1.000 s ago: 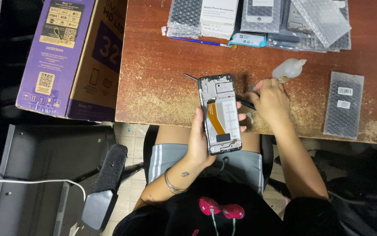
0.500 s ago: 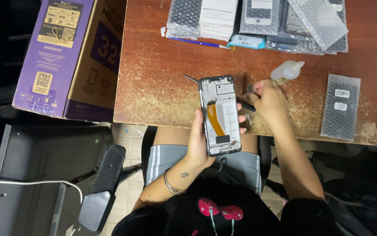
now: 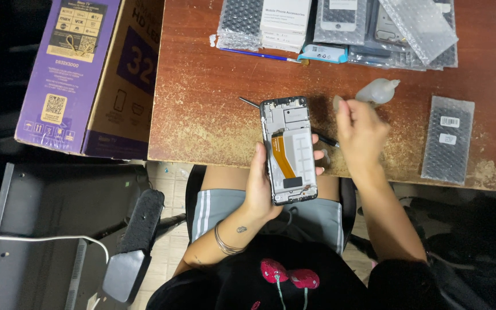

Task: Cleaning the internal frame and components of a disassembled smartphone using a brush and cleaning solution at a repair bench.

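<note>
Phone: an opened phone frame (image 3: 289, 150) with an orange flex strip showing, held over the near edge of the table, above the person's lap.
Left hand: the left hand (image 3: 261, 186) cups the phone from below and from its left side, thumb along the left edge, fingertips curling round the right edge; wrist bent up, bracelets on the forearm.
Right hand: the right hand (image 3: 361, 131) hovers just right of the phone, raised off the table, fingers loosely curled together; whether they pinch anything I cannot tell.
Table: a worn reddish-brown wooden table (image 3: 202, 97), scuffed pale along the edge nearest the phone.
On the table: a thin metal tool (image 3: 249, 102) just left of the phone's top; a small clear bottle (image 3: 377, 90) beyond the right hand; a bubble-wrapped part (image 3: 448, 139) well right of the phone; a stack of wrapped parts and boxes (image 3: 340, 26) far beyond it.
Room: a purple cardboard box (image 3: 81, 74) left of the table.
Change: the right hand has lifted from the table beside the phone; the phone stays put.
</note>
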